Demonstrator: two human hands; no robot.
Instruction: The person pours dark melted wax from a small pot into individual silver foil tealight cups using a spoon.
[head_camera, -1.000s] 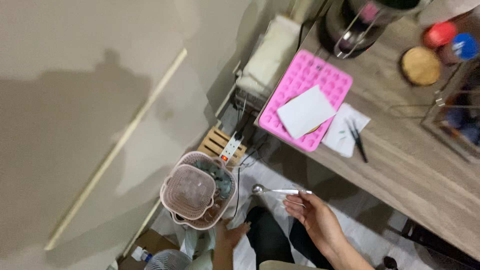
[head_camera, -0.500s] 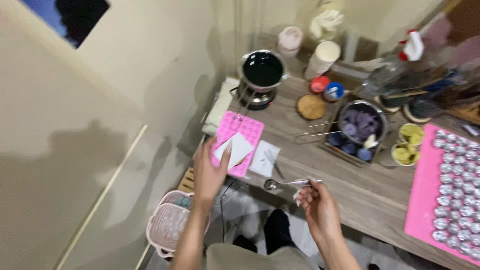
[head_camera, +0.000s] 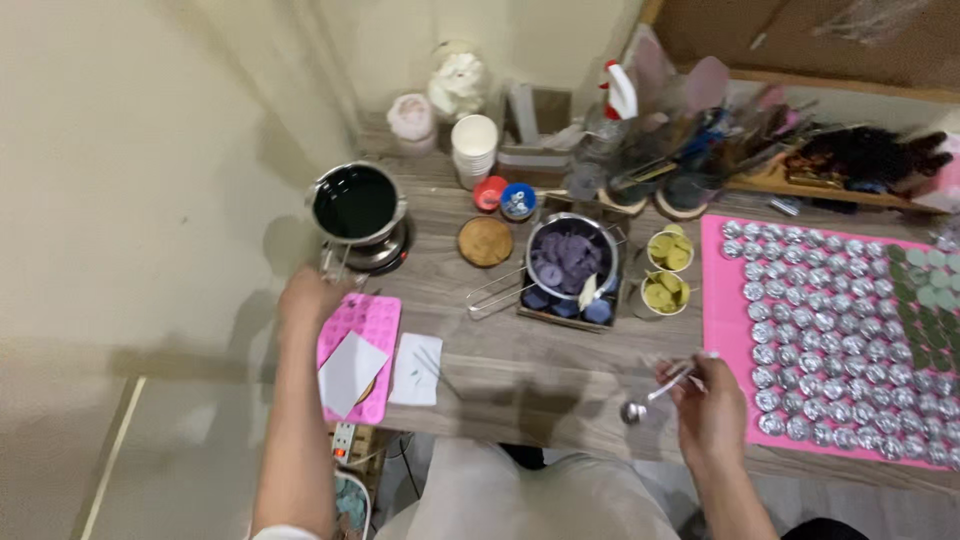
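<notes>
The right hand (head_camera: 712, 412) is closed around the handle of a small metal spoon (head_camera: 650, 398), whose bowl hangs just above the bare wood of the table (head_camera: 540, 370), left of the hand. The left hand (head_camera: 308, 298) reaches forward to the far corner of a pink silicone mould (head_camera: 372, 322), beside the handle of the dark pot; it is blurred, and whether it grips anything cannot be told.

Largest on the table is one pink mat (head_camera: 722, 300) on the right, filled with rows of small round silver tins, too many to count, and a patch of pale green discs (head_camera: 935, 285) at its far right edge. The pink silicone mould lies at the left edge of the table with one white paper sheet (head_camera: 350, 372) on it; a second white sheet (head_camera: 415, 368) lies just beside it.

One steel pot (head_camera: 355, 205) sits on a small burner and holds a dark liquid. One steel bowl (head_camera: 572, 255) holds purple wax pieces and rests on a dark tray with more purple discs. Two small cups (head_camera: 665, 270) to its right hold yellow discs. One round brown disc (head_camera: 485, 241) lies between pot and bowl. Behind it stand one red lid (head_camera: 489, 192), one blue lid (head_camera: 517, 200) and one stack of white paper cups (head_camera: 475, 148).
</notes>
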